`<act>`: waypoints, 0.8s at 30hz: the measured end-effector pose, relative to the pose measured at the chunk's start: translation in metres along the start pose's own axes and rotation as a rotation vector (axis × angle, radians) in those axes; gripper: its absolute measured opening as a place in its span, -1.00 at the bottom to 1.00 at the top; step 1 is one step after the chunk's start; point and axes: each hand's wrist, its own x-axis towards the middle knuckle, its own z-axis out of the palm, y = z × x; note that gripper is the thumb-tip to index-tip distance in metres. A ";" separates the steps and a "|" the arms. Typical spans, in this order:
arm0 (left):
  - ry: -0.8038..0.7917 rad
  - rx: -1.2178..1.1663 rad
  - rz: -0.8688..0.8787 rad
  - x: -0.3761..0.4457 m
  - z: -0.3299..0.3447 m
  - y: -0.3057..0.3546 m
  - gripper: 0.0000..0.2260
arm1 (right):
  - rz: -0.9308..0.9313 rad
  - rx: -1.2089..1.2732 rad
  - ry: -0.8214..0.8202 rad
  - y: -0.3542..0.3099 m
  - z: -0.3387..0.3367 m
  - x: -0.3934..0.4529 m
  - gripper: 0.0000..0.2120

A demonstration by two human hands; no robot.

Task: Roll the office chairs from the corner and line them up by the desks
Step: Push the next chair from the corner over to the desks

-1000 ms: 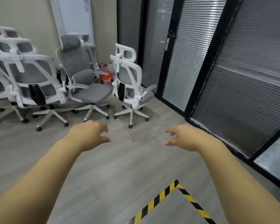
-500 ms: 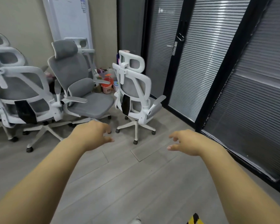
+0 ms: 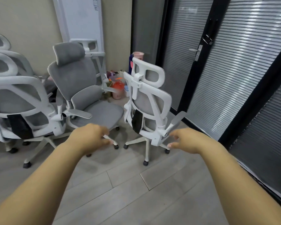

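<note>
Chairs crowd the corner ahead of me. Nearest is a white-framed chair (image 3: 150,101) with its back turned to me, standing on the grey plank floor (image 3: 120,192) just beside the dark-framed glass wall with blinds (image 3: 225,78). To its left a grey padded chair (image 3: 81,88) faces me, seat forward, and further left another white-framed chair (image 3: 21,108) shows its back, with more headrests behind it at the edge of view.

Both my arms reach out toward the nearest chair. My left hand (image 3: 89,138) hangs in front of the grey chair's seat and base, fingers loosely curled, holding nothing. My right hand (image 3: 188,140) is just beside the nearest chair's raised armrest, fingers relaxed and slightly spread, also holding nothing; I cannot tell whether a fingertip touches the frame.

Behind the chairs, against the beige wall, a white board (image 3: 83,21) leans, and some bottles and a pink cup (image 3: 138,55) sit in the corner.
</note>
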 end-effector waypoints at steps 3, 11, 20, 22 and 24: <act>-0.023 0.012 -0.015 0.051 0.002 -0.025 -0.72 | -0.018 0.003 -0.003 -0.013 -0.012 0.056 -0.47; -0.039 0.071 0.073 0.216 -0.012 -0.087 -0.60 | 0.034 -0.007 -0.004 -0.048 -0.039 0.200 -0.49; -0.072 0.120 0.225 0.388 -0.047 -0.118 -0.63 | 0.221 0.075 0.121 -0.061 -0.080 0.312 -0.49; -0.089 0.123 0.255 0.423 -0.049 -0.118 -0.64 | 0.270 0.058 0.189 -0.057 -0.085 0.333 -0.53; -0.085 0.112 0.274 0.456 -0.048 -0.113 -0.63 | 0.303 0.008 0.283 -0.050 -0.091 0.356 -0.59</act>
